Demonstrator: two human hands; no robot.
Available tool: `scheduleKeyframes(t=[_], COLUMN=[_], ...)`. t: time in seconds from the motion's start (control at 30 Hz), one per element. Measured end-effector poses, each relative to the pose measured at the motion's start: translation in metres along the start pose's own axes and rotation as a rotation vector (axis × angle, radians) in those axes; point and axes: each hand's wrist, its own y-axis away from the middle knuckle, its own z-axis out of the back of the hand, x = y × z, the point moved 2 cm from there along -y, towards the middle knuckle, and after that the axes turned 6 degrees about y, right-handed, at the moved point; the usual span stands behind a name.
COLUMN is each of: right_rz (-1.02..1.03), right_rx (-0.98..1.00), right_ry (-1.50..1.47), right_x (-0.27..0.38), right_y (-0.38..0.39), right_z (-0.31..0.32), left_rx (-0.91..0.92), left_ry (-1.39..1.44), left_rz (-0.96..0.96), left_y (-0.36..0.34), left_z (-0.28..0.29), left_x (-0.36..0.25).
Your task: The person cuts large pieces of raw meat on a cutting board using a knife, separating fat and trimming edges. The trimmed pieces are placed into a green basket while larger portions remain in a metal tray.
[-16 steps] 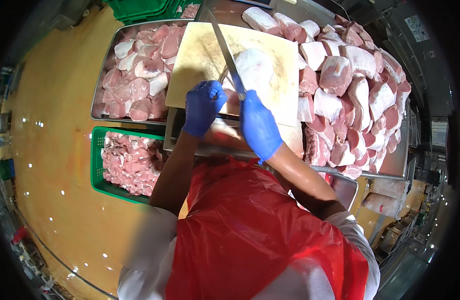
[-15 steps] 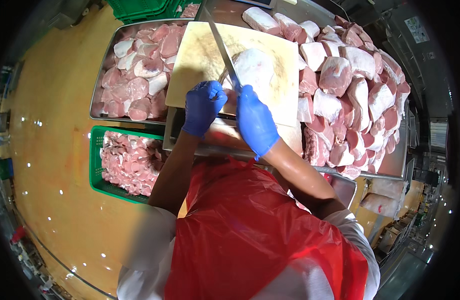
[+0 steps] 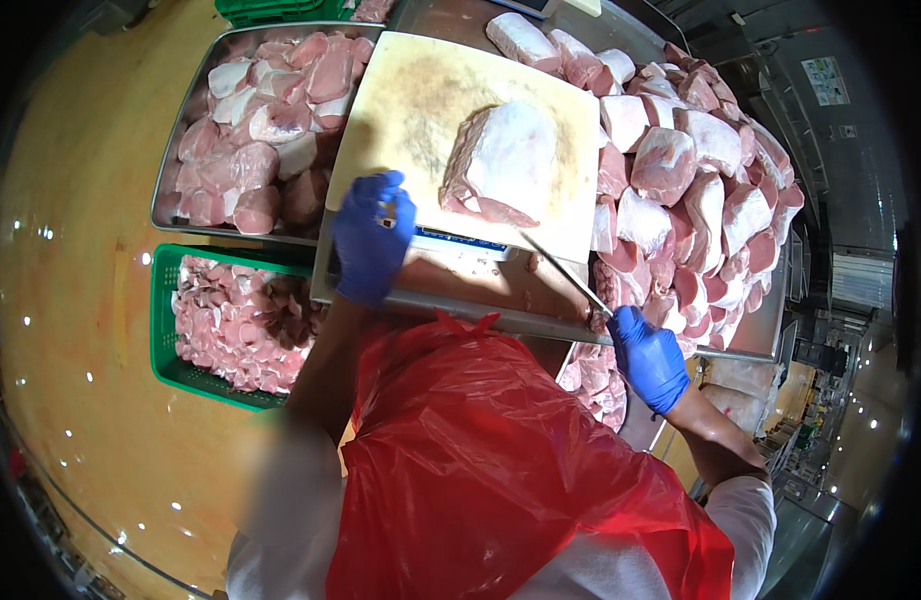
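My right hand (image 3: 650,360), in a blue glove, grips a knife (image 3: 565,272) at the right, below the cutting board. Its thin blade is seen nearly edge-on and points up and left, its tip by the board's near edge. On the pale cutting board (image 3: 410,90) rests a thick block of raw meat (image 3: 515,155) with a white fat side up and a cut face on its left. Neither hand touches it. My left hand (image 3: 373,240), also gloved in blue, hovers at the board's near left corner. Its fingers are loosely curled and apart, with nothing visible in them.
A steel tray (image 3: 165,190) of meat slices stands left of the board. Below it is a green basket (image 3: 163,330) of smaller pieces. Large meat blocks (image 3: 665,165) are heaped on the right. A blue-edged object (image 3: 460,243) shows under the board.
My right hand has swung down and right with the knife, away from the meat. The left hand has moved slightly left and down, and its fist has loosened. The meat block is now uncovered.
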Motion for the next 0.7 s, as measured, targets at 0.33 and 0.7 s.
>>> scheduleKeyframes(t=[0.33, 0.7], right_rz=[0.016, 0.055], right_rx=[-0.334, 0.029], right_ry=[-0.218, 0.187], right_x=[0.101, -0.081], right_y=[-0.173, -0.014], right_z=[0.014, -0.012], left_rx=[-0.015, -0.087], left_ry=[0.026, 0.027], left_rz=[-0.15, 0.105], left_y=[0.019, 0.058], left_z=[-0.048, 0.085], left_x=[-0.012, 0.05])
